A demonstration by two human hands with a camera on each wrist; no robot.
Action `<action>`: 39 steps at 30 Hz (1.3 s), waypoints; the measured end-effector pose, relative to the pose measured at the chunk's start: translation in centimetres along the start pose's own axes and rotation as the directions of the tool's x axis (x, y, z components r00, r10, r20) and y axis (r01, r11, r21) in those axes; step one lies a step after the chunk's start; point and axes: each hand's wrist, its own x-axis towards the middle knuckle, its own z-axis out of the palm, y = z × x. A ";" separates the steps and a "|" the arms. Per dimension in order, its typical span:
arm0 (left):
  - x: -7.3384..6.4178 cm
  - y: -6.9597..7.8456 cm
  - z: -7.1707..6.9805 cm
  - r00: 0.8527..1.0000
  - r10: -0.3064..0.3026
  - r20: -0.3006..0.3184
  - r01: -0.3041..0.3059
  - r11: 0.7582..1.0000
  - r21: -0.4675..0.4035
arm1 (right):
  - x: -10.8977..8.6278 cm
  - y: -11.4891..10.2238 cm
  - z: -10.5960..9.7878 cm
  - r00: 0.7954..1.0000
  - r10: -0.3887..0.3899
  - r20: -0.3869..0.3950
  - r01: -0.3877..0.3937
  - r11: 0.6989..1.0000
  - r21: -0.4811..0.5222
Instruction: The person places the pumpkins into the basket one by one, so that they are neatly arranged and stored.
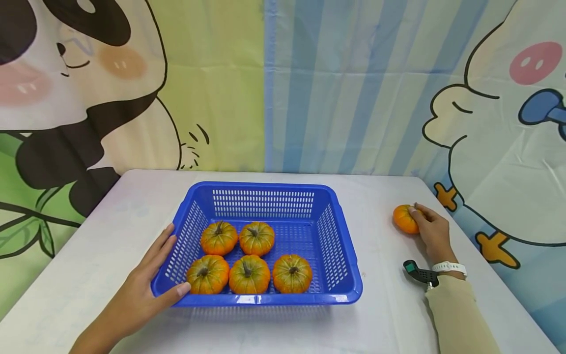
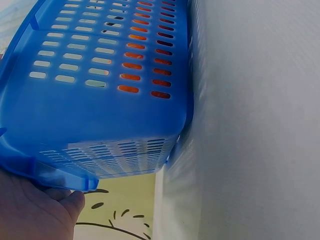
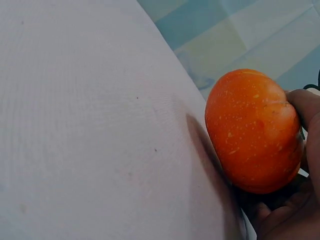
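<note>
A small orange pumpkin (image 1: 406, 219) is at the right side of the white table, its smooth skin filling much of the right wrist view. My right hand (image 1: 433, 233) pinches it between thumb and fingers; whether it touches the table I cannot tell. At the middle of the table stands a blue plastic basket (image 1: 261, 298) with slotted walls. Several orange-green pumpkins (image 1: 292, 273) sit inside, stems up, mostly towards the left and front. My left hand (image 1: 137, 287) rests on the basket's front left corner, fingers stretched along the left rim and thumb over the front rim.
The white-covered table (image 1: 376, 314) ends at a cartoon-printed cloth backdrop (image 1: 345, 88) behind and at the sides. A white band (image 1: 448, 267) and a small black device (image 1: 419, 273) are on my right wrist.
</note>
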 end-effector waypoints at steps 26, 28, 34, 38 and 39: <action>0.0 0.2 -0.1 1.000 0.024 -0.007 -0.024 0.999 -0.028 | -3.4 -5.3 1.8 0.967 -0.221 0.128 0.220 0.975 0.021; 0.0 0.2 -0.2 1.000 0.023 -0.008 -0.023 0.999 -0.034 | -3.7 -6.2 2.2 0.960 -0.245 0.133 0.243 0.970 0.028; 0.0 0.0 -0.2 1.000 0.004 0.005 -0.003 1.000 -0.023 | -5.0 -8.5 3.0 0.932 -0.322 0.165 0.326 0.945 0.000; 0.1 -0.1 -0.2 1.000 -0.001 0.008 0.001 1.000 -0.016 | -5.8 -9.3 3.4 0.911 -0.370 0.184 0.373 0.928 0.019; 0.1 -0.1 -0.2 1.000 0.000 0.006 0.000 1.000 -0.014 | -5.9 -9.4 3.6 0.905 -0.384 0.186 0.385 0.922 0.030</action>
